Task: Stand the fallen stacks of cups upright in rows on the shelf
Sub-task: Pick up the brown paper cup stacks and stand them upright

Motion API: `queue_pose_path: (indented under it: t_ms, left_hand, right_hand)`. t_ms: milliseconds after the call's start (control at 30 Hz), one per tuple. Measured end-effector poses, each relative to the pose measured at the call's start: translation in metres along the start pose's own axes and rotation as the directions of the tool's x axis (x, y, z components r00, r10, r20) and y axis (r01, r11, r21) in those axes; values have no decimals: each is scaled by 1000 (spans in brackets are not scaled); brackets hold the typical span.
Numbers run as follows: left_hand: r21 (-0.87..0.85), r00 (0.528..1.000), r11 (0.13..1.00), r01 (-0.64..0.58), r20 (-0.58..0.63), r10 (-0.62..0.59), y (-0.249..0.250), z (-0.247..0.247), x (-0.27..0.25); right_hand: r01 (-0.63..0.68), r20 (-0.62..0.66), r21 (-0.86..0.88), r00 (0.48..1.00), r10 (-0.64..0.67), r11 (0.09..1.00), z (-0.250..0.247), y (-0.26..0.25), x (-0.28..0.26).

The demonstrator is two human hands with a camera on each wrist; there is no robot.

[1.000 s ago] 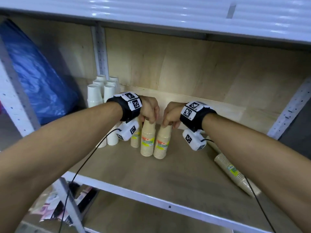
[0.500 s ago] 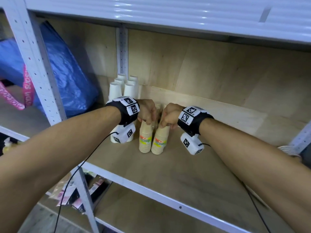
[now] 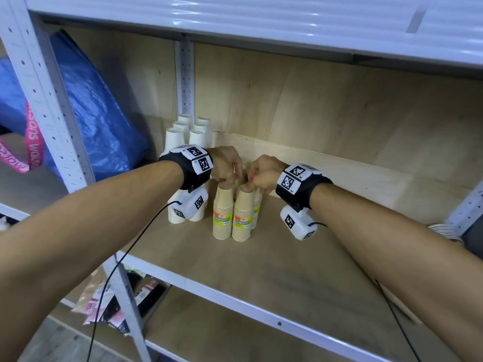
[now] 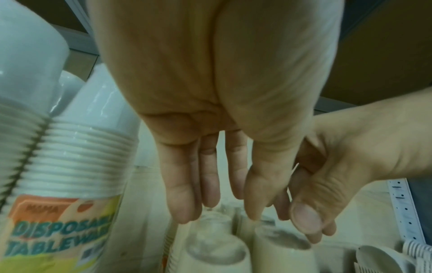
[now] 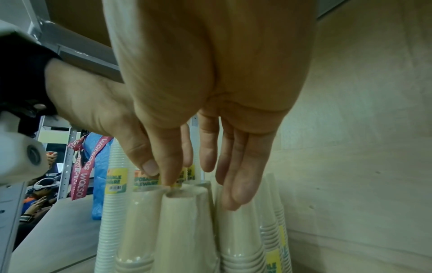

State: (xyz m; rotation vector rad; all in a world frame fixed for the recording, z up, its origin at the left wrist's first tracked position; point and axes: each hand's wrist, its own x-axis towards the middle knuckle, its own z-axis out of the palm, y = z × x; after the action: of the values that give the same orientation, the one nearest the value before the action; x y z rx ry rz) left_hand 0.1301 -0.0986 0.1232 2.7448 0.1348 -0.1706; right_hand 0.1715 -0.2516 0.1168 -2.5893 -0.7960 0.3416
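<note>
Three wrapped stacks of beige cups (image 3: 223, 212) stand upright and close together on the wooden shelf (image 3: 287, 259). My left hand (image 3: 231, 180) hangs over the left stack with straight fingers (image 4: 182, 208) just above the cup tops, holding nothing. My right hand (image 3: 252, 185) is over the neighbouring stack (image 3: 243, 218). Its thumb tip (image 5: 167, 177) touches that stack's top and its outer fingers (image 5: 236, 194) lie against another stack (image 5: 236, 240). The two thumbs nearly meet. The striped rims of a lying stack (image 3: 443, 229) show at the right edge, mostly hidden by my right forearm.
Several upright white cup stacks (image 3: 180, 137) fill the shelf's back left corner. A blue bag (image 3: 99, 113) sits left of the white upright post (image 3: 52, 105). The upper shelf (image 3: 261, 17) hangs low overhead. Bare board lies in front and to the right of the beige stacks.
The head view has swung left. Both hands stay over the beige stacks. The fallen stack seen at the right earlier is now hidden behind my right forearm.
</note>
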Motion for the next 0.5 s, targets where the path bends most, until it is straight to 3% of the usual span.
queue_pose_path:
  t_ms: [267,500]
  left_hand:
    - [-18,996,997,-70,-59,69,20,-15,12]
    - [18,985,986,-166,-35,166,64,-7,34]
  right_hand:
    - [-26,-64,-54,998,22,998,-27,9,-11]
    - [-165,-110,-111,982,152,980,-53,46,-34]
